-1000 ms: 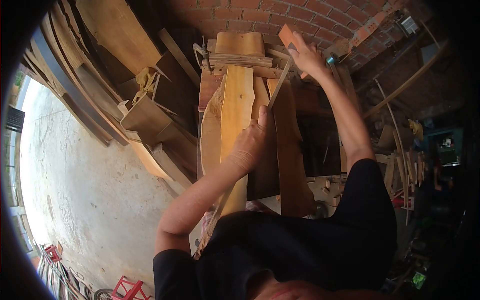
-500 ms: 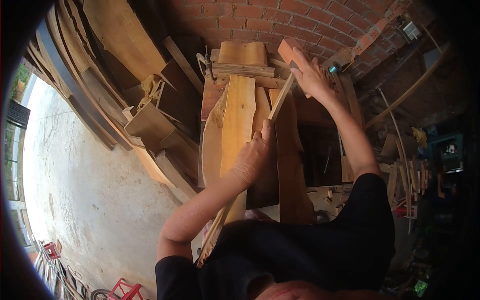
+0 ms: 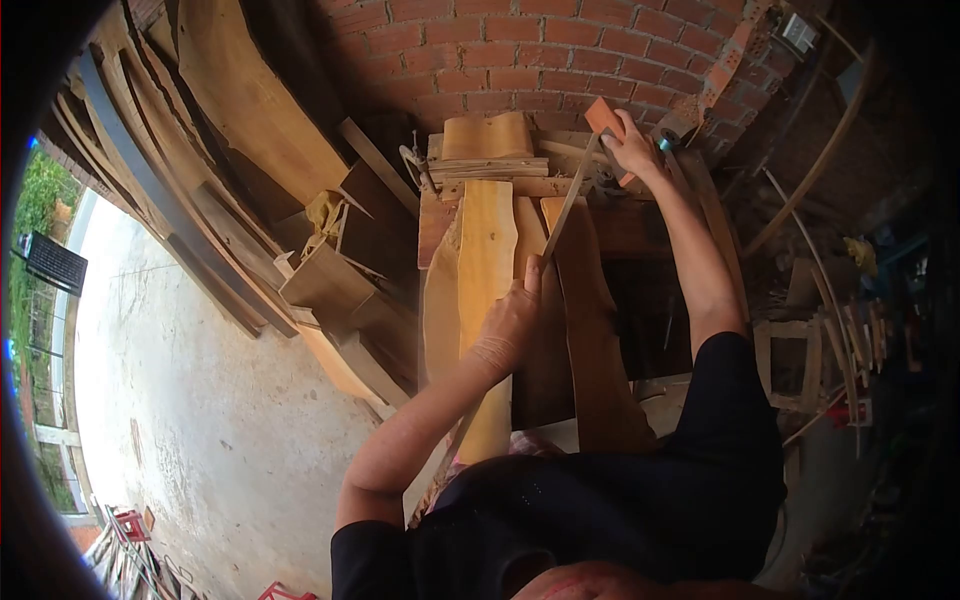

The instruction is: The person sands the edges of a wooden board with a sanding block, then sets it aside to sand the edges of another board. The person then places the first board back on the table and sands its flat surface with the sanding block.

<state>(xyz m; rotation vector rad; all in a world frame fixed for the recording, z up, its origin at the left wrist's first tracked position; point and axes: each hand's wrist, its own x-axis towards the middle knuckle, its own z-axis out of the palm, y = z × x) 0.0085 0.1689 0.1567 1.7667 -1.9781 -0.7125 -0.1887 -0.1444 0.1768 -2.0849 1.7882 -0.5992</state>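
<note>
My left hand (image 3: 512, 318) is closed around a long thin wooden strip (image 3: 570, 208), its thumb lying along it. The strip slants up and away to the right, and its near end passes under my left forearm. My right hand (image 3: 634, 152), farther off, grips a reddish-orange wooden block (image 3: 604, 116) whose front end sticks out past the fingers. The strip's far end reaches right beside this block. Beneath my left hand lies a pale live-edge board (image 3: 488, 245), with a darker wavy-edged board (image 3: 590, 310) to its right.
A clamp (image 3: 418, 165) stands at the bench's back left, beside stacked short boards (image 3: 487, 137). Behind rises a brick wall (image 3: 500, 60). Long planks (image 3: 240, 80) lean at the left above the concrete floor (image 3: 220, 420). A blue-green roll (image 3: 667, 142) sits near my right hand.
My right hand and the block have shifted slightly right relative to the bench, still gripping. My left hand keeps hold of the strip, which is now more upright. The camera view has also shifted.
</note>
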